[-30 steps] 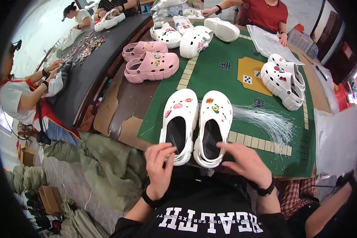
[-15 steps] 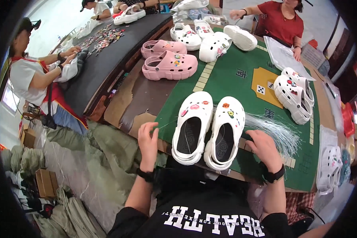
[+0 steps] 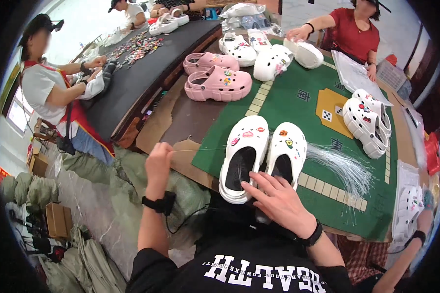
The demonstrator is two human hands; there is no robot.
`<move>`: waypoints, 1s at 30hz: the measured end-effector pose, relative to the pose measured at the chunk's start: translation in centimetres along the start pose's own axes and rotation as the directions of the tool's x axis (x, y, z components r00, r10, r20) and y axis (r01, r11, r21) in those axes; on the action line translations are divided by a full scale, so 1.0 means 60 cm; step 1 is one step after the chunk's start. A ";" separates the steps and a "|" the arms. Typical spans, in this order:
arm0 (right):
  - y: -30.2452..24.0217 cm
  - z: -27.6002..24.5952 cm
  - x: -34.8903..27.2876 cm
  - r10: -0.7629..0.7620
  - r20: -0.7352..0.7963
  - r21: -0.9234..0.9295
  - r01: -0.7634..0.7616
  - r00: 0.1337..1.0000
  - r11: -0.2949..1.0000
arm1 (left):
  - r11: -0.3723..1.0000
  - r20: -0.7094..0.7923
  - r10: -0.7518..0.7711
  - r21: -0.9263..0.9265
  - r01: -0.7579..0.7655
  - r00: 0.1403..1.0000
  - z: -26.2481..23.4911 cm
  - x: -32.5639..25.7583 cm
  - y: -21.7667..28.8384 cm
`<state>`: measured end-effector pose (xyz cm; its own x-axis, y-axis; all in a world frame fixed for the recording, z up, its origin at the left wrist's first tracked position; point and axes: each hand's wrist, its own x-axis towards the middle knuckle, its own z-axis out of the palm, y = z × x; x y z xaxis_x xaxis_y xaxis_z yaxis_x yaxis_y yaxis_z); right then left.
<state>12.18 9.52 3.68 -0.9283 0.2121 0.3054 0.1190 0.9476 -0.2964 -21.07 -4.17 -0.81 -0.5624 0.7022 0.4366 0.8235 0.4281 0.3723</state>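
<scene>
A pair of white clogs with colourful charms stands side by side in front of me, the left clog [image 3: 249, 139] and the right clog [image 3: 292, 141], heels toward me. My left hand [image 3: 157, 163] is closed to the left of them, pinching a thin clear strand [image 3: 195, 149] drawn taut toward the left clog. Fingers stretched out, my right hand [image 3: 283, 202] lies across the heels, its fingertips at the shoe openings. A fanned bundle of clear strands [image 3: 344, 168] lies to the right of the pair.
Pink clogs [image 3: 225, 83] and more white clogs [image 3: 274, 62] stand farther back on the green mat [image 3: 278, 100]. Another white pair [image 3: 366, 122] is at the right. A co-worker's hand [image 3: 300, 33] touches a white clog across the table. Another person's arm [image 3: 408, 249] reaches in at lower right.
My left hand has moved left and closed on the strand, pulling it taut. My right hand has come from beside the clogs onto their heels. The co-worker opposite has reached a white clog.
</scene>
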 end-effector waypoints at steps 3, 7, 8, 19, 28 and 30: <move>0.000 0.011 0.002 0.028 -0.017 0.001 -0.028 0.999 1.000 | 0.996 0.068 -0.033 0.082 0.027 0.997 -0.056 -0.012 -0.079; -0.007 0.027 0.008 0.023 -0.119 -0.055 -0.029 0.993 0.998 | 0.965 -0.307 -0.167 0.144 0.220 0.937 -0.153 -0.054 -0.165; -0.009 0.029 0.011 0.028 -0.132 -0.062 -0.037 0.991 0.997 | 0.938 -0.365 -0.277 0.100 0.333 0.889 -0.181 -0.065 -0.174; -0.033 -0.005 0.006 -0.012 -0.307 -0.002 0.012 0.952 1.000 | 0.520 0.090 -0.417 -0.793 0.318 0.905 -0.107 -0.148 0.131; -0.001 -0.018 -0.050 0.656 0.035 0.995 -0.088 0.754 0.048 | 0.678 0.444 0.297 -0.721 0.140 0.845 -0.012 -0.165 0.273; 0.027 -0.047 -0.055 0.748 -0.026 1.000 0.006 0.663 0.029 | 0.682 0.520 0.196 -0.681 0.265 0.832 -0.024 -0.163 0.260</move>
<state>16.42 11.03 4.76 -0.5174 0.8557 0.0039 -0.3541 -0.2100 -0.9113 -2.81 -5.17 1.93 -0.2673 0.9636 0.0106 0.3621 0.0903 0.9277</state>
